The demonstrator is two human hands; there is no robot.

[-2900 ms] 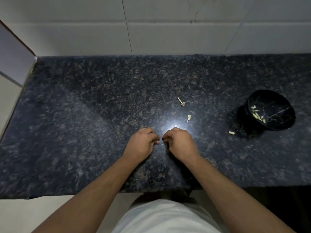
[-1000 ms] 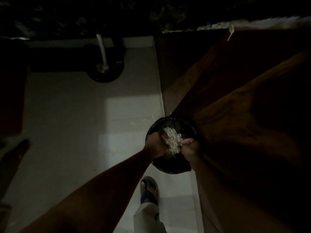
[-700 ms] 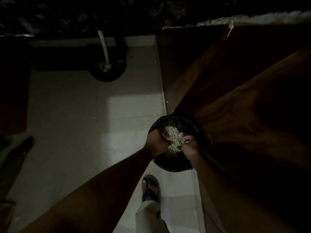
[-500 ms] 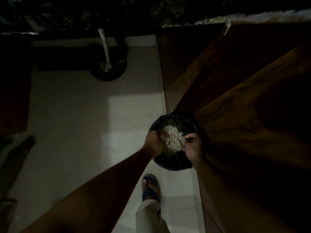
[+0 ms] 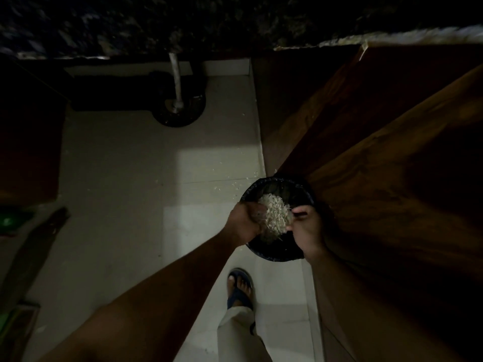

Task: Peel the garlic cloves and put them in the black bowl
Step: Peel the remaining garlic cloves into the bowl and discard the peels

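Note:
I am looking down at the floor, not at the counter, and the black bowl is out of view. A round black bin point(image 5: 274, 253) with a liner stands against the cabinet and holds a pale heap of garlic peels point(image 5: 274, 214). My left hand point(image 5: 245, 222) hovers over the bin's left side with its fingers curled beside the heap. My right hand point(image 5: 307, 229) is over the right side, its fingertips drawn together at the heap's edge. In the dim light I cannot see whether either hand holds anything.
A dark wooden cabinet door point(image 5: 379, 178) stands open on the right. Under the granite counter edge point(image 5: 183, 22), a pipe point(image 5: 175, 79) runs into a round floor drain. Peel scraps dot the pale tiles point(image 5: 117, 192). My foot in a blue sandal point(image 5: 239, 286) is just below the bin.
Earlier both hands pinched something on the granite counter near the black bowl. The view has since dropped to the bin on the floor, where both hands have stayed, shifting only slightly.

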